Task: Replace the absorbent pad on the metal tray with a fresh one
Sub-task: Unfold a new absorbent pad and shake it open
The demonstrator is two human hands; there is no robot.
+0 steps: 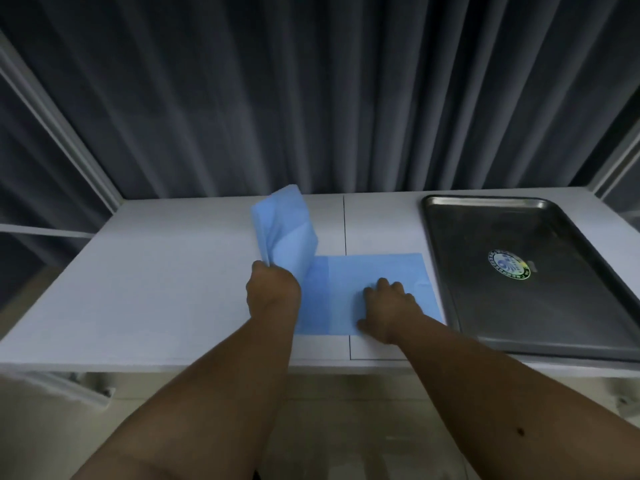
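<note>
A light blue absorbent pad (349, 282) lies partly unfolded on the white table, just left of the metal tray (485, 237). My left hand (272, 289) is shut on the pad's left part and holds that folded flap up off the table. My right hand (389, 306) presses flat on the pad's right half with fingers spread. The tray is bare inside except for a round sticker (509, 264) near its middle.
The white table (156, 289) has a thin black seam line (345, 223) running front to back. Dark grey curtains (311, 98) hang behind the table. White frame posts (62, 133) stand at the left and right corners.
</note>
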